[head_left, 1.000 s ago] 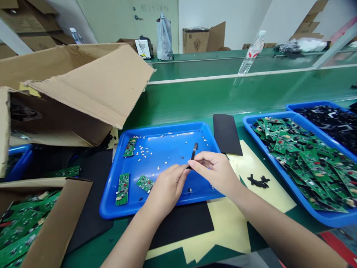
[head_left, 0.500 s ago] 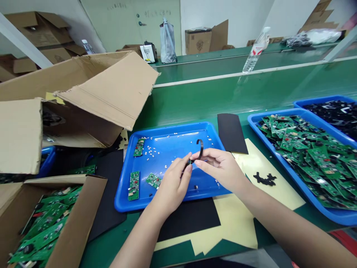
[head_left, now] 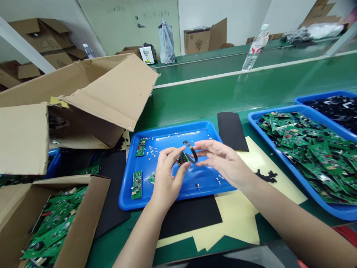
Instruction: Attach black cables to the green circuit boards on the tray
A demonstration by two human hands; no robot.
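Over the blue tray point(head_left: 170, 130), my left hand point(head_left: 169, 173) pinches a small green circuit board point(head_left: 183, 159) between thumb and fingers. A curled black flat strip point(head_left: 192, 150) stands out from the board; where it joins is hard to make out. My right hand point(head_left: 223, 160) is just right of the strip, fingers apart, fingertips close to it; whether they touch cannot be told. In the tray lie a circuit board point(head_left: 141, 147) at the upper left, another board point(head_left: 136, 185) below it, and a third board point(head_left: 152, 178) partly behind my left hand. Several tiny white parts point(head_left: 152, 150) are scattered there too.
At right, a blue tray point(head_left: 252, 118) is heaped with green boards, with a second tray point(head_left: 299, 99) of black parts behind. Cardboard boxes point(head_left: 95, 208) stand at left. Black sheets point(head_left: 232, 130), yellow paper point(head_left: 240, 216) and black scraps point(head_left: 266, 176) lie around the middle tray.
My right hand has loosened its pinch on the strip and spread its fingers. My left hand has turned, moving slightly left, so the board's face shows. The strip now curls lower.
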